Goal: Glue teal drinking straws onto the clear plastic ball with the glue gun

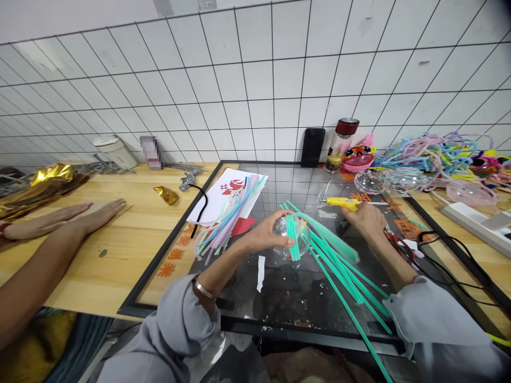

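My left hand [261,234] is closed around the side of a clear plastic ball [304,242], thumb in front. Short green strips [293,239] lie side by side across the front of the ball. Farther right, my right hand [367,219] grips a yellow glue gun [338,202] by its handle, with the nozzle pointing left. The gun is held apart from the ball. Long green pipe cleaners [351,276] fan out on the dark glass tabletop between my hands, one reaching past the front edge.
Pastel pipe cleaners [231,218] lie on a white sheet [209,199]. Along the wall stand a black phone [313,148] and a red-lidded bottle [339,146]. A tangle of coloured pipe cleaners [435,154], a power strip [479,226] and cables are at right. A co-worker's hands [96,217] rest at left.
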